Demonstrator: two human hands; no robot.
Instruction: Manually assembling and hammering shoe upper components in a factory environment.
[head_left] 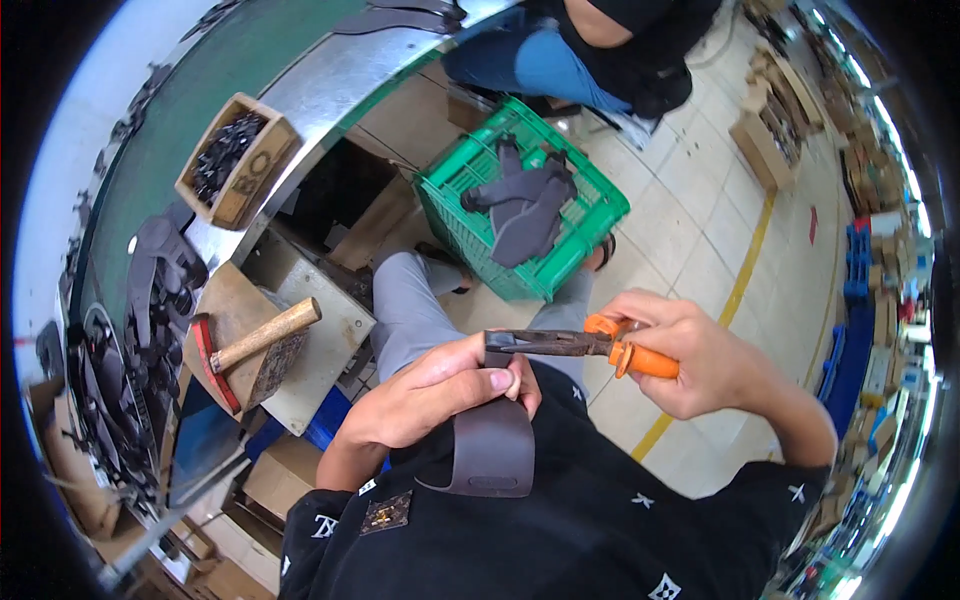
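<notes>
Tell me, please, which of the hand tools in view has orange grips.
The pliers, held in the right hand; the hammer, lying at the left, is wooden-handled.

Black short-sleeved fabric shirt [570, 540], small white star-like motifs [641, 500] scattered across it, square brown patch [388, 513] on front, light-grey fabric trousers [408, 300]

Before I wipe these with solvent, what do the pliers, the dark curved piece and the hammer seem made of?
Pliers: probably steel, by the dull, worn grey-brown jaws; uniformly orange grips suggest plastic or rubber.
Dark curved piece: smooth, satin sheen suggests plastic or rubber; leather is possible.
Hammer: handle likely wood, by its streaky tan surface; the red head looks painted, probably metal.
</notes>
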